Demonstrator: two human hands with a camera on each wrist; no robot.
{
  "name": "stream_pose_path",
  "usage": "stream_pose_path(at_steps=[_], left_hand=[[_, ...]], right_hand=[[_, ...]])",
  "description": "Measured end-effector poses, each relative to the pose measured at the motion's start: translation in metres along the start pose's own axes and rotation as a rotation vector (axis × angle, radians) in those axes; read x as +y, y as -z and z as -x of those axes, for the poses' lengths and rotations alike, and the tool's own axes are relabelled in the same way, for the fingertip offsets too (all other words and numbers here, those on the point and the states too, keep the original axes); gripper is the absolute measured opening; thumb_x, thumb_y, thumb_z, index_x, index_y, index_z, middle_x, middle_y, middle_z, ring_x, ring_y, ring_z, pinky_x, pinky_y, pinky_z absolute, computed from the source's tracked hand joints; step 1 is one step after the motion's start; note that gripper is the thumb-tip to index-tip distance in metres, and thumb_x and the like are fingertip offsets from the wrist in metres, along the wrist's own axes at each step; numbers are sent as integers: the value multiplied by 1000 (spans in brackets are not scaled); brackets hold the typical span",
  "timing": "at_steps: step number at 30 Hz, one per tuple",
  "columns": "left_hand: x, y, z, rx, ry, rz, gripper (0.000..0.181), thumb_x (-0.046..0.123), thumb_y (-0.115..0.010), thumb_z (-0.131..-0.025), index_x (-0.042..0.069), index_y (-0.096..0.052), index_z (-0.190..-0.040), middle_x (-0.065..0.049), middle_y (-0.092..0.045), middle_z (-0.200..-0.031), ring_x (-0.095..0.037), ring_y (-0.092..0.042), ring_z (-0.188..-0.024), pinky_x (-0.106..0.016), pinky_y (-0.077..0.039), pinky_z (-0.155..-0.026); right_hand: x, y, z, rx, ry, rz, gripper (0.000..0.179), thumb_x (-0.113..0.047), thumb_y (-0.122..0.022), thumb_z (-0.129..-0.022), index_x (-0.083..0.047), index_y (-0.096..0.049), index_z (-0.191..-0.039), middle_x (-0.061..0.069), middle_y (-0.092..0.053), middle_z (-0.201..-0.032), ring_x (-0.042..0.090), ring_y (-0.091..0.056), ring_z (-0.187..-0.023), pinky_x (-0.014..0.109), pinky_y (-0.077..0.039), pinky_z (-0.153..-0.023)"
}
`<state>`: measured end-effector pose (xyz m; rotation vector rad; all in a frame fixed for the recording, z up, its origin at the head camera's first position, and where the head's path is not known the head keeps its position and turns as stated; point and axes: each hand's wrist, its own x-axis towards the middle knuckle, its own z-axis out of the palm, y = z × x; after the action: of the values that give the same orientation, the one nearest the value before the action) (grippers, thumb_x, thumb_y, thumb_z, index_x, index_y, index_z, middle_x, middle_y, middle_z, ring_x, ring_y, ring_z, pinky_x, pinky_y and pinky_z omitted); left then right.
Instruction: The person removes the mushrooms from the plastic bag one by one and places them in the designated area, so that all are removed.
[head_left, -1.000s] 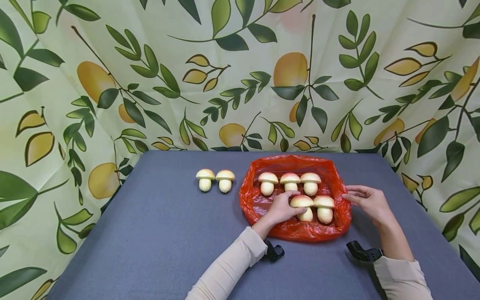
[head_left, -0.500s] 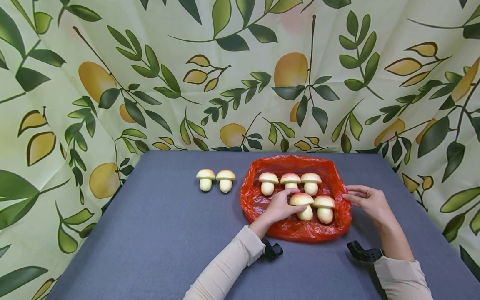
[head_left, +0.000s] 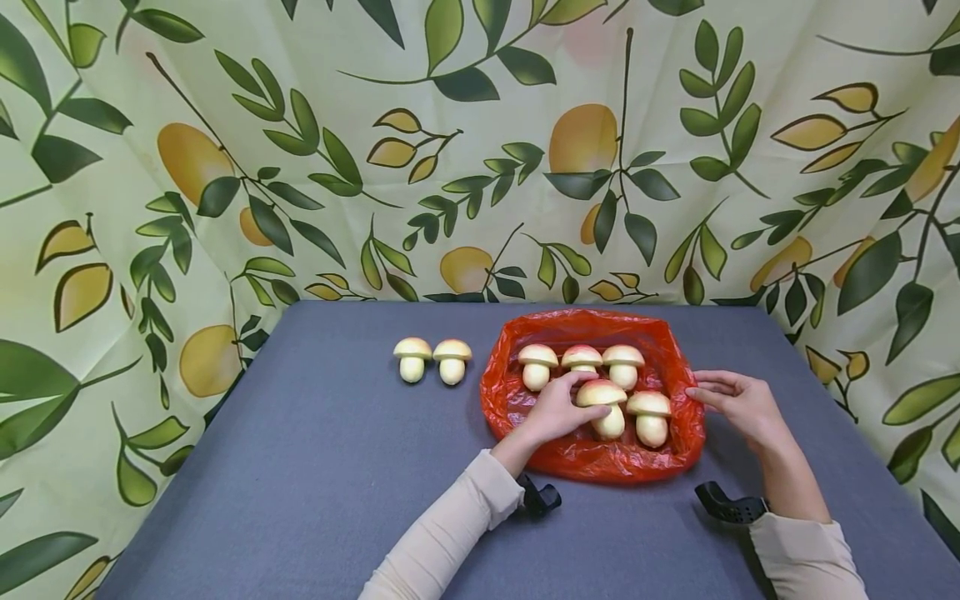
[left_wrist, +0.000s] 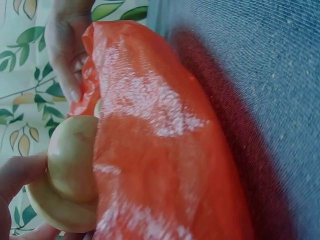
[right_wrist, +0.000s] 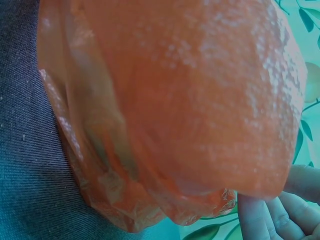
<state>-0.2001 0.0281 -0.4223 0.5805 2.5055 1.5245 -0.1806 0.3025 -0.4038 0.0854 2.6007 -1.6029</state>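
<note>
My left hand (head_left: 557, 410) grips a toy mushroom (head_left: 602, 398) with a cream stem and a red-tinged cap, inside the red plastic bag (head_left: 585, 463). In the left wrist view the thumb and fingers are round the mushroom (left_wrist: 75, 155), partly hidden by the bag's wall. Beside it in the bag lies another mushroom (head_left: 651, 421). A row of 3 more, with one mushroom (head_left: 537, 367) at its left end, lies behind. On the bag's right side my right hand (head_left: 738, 407) pinches the rim; the right wrist view shows its fingers (right_wrist: 255, 217) at the plastic edge.
Two mushrooms, a left one (head_left: 412, 360) and a right one (head_left: 452, 362), lie side by side on the grey-blue table (head_left: 300, 467), left of the bag. A leaf-and-fruit patterned cloth (head_left: 465, 167) hangs behind the table and along its sides.
My left hand has shifted slightly left and back with the gripped mushroom, which appears a little higher in the head view. The right hand and the bag stay practically where they were.
</note>
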Motion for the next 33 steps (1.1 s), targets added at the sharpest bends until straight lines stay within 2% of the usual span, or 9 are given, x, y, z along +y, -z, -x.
stream_pose_path(at_steps=[4,10,18,21,24,28,33], left_hand=[[1,6,4,11,23,21,51,24,-76,-82,8,-59,-128,-11,-66,-125,-10,-62,-101,-17,-48,-87],[4,17,9,16,33,105,52,21,-75,-83,7,-58,-130,-12,-65,-125,-12,-60,-101,-20,-49,-86],[6,30,15,15,18,125,52,21,-74,-84,7,-57,-131,-11,-65,-125,-10,-59,-98,-19,-48,-84],[4,34,17,12,18,137,53,21,-73,-85,8,-55,-133,-10,-64,-126,-12,-60,-101,-21,-49,-86],[2,39,19,14,9,148,54,19,-73,-85,6,-55,-134,-13,-63,-128,-19,-64,-107,-24,-53,-88],[1,44,23,20,7,148,54,17,-73,-85,3,-54,-133,-15,-61,-130,-27,-65,-111,-26,-55,-88],[1,52,29,15,12,156,53,16,-72,-85,4,-53,-134,-15,-60,-131,-25,-66,-107,-25,-55,-86]], right_hand=[[0,0,0,-2,0,5,51,-25,-67,-91,13,-55,-123,-33,-63,-77,-10,-63,-75,18,-57,-71],[1,-1,0,3,-13,3,51,-26,-67,-91,11,-55,-124,-33,-63,-77,-10,-63,-75,17,-56,-70],[3,2,1,1,-1,-35,20,-25,-67,-91,-16,-67,-109,-32,-65,-77,-10,-63,-75,17,-56,-70],[3,2,1,0,2,-33,23,-25,-67,-91,-13,-66,-110,-32,-65,-77,-10,-63,-75,18,-57,-70],[3,2,1,0,0,-22,31,-25,-67,-91,-5,-65,-114,-32,-65,-77,-10,-63,-75,18,-57,-70],[2,1,1,1,-5,-12,36,-26,-67,-91,-2,-63,-116,-32,-64,-77,-10,-63,-75,18,-57,-71],[2,0,0,0,-1,-11,35,-26,-67,-91,-2,-64,-116,-32,-64,-77,-10,-63,-75,18,-57,-71]])
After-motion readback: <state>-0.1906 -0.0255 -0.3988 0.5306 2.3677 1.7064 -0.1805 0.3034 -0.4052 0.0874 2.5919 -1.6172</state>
